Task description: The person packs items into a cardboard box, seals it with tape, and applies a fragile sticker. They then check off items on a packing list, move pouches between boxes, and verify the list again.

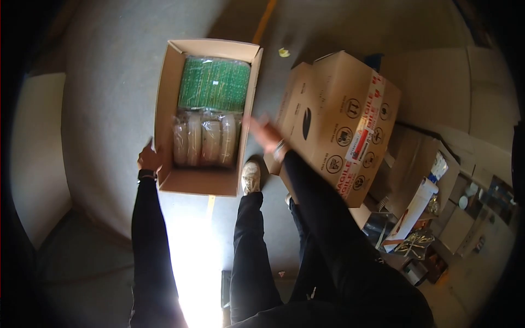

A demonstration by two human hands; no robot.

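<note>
An open cardboard box (199, 182) stands on the floor. In its upper half lies a plastic-wrapped stack of green items (214, 85), and below it are several clear plastic packs of pale items (203, 139). My left hand (149, 159) is at the box's lower left edge, its fingers against the outer side wall and partly hidden. Near the right wall is my right hand (264, 135), blurred by motion, with its fingers pointing towards the box edge; whether it touches the wall is unclear.
A large closed carton (322, 120) with fragile tape is to the right. Beyond it lie more cardboard (432, 82) and assorted items (415, 243). My shoe (251, 176) is beside the open box. A small yellowish scrap (284, 52) lies on the floor.
</note>
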